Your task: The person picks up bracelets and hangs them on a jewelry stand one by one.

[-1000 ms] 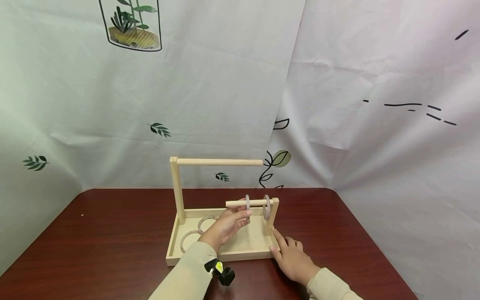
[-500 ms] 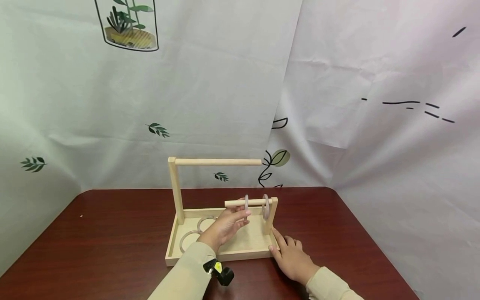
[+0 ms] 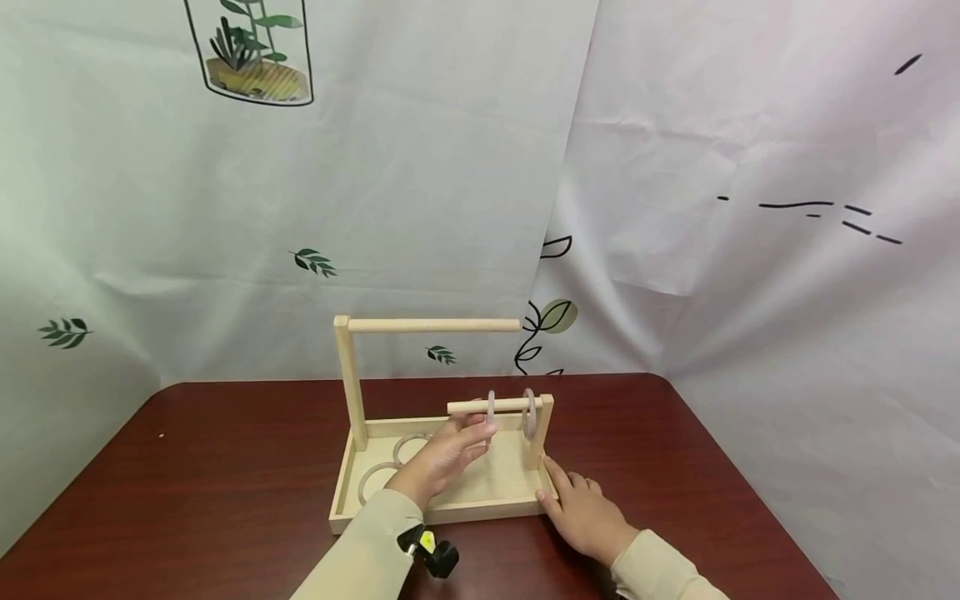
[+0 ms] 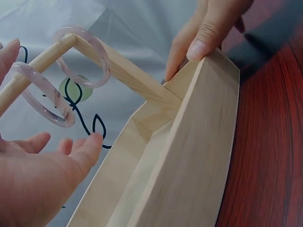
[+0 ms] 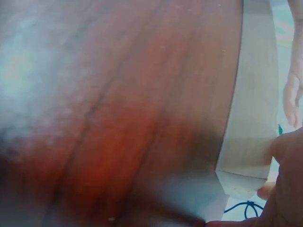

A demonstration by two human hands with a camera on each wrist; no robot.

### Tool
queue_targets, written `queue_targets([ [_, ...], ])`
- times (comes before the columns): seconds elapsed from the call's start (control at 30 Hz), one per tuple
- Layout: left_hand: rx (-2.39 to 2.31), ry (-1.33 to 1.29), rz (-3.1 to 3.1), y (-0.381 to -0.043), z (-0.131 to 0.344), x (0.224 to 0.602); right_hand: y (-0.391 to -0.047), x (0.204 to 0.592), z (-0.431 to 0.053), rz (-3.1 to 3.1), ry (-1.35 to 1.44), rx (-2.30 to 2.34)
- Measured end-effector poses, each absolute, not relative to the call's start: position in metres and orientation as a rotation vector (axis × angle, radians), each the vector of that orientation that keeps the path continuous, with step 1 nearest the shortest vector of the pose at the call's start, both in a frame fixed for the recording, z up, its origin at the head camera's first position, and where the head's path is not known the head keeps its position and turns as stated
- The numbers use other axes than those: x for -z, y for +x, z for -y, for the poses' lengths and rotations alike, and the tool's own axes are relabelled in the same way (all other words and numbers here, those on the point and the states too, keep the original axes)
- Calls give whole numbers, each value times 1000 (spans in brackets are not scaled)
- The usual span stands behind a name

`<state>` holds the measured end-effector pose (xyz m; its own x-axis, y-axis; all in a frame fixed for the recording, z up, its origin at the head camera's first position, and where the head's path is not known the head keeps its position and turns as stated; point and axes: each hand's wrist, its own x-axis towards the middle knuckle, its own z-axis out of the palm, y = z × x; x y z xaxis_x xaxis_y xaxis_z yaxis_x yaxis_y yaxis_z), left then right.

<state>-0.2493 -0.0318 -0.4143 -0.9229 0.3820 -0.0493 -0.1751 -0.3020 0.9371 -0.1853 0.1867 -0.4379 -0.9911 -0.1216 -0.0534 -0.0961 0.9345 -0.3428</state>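
A pale wooden stand has a tray base, a tall upright with a high bar and a short upright with a low bar. Two translucent bangles hang on the low bar: one bangle by its upright, the other farther out along it. My left hand is around the outer bangle, fingers spread and apart from it in the left wrist view. My right hand holds the tray's front right corner, thumb on the rim and fingers along the side wall.
Two more bangles lie in the left part of the tray, one nearer bangle and one farther bangle. The stand sits on a dark red wooden table. Behind it hangs a white printed cloth.
My left hand has loosened from the outer bangle and drawn slightly back to the left, leaving it on the low bar. My right hand stays at the tray corner.
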Motion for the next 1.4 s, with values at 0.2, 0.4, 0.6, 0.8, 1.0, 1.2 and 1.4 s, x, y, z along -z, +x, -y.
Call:
queue_targets([
  [0.2, -2187, 230, -1764, -243, 41, 411, -186, 432, -187, -3061, -177, 551],
  [0.4, -2084, 181, -1978, -237, 49, 408, -184, 429, -190, -3174, -189, 543],
  [0.6, -1937, 133, -2227, -228, 58, 404, -180, 428, -190, -3280, -285, 502],
  [0.8, -1712, 168, -2537, -218, 68, 401, -177, 428, -190, -3348, -340, 435],
  [1.0, -1537, 215, -2703, -207, 80, 400, -175, 430, -189, -3363, -390, 395],
  [1.2, -1410, 289, -2826, -198, 93, 401, -172, 432, -186, -3390, -468, 363],
  [1.4, -1157, 403, -3042, -192, 108, 404, -171, 432, -183, -3399, -536, 351],
])
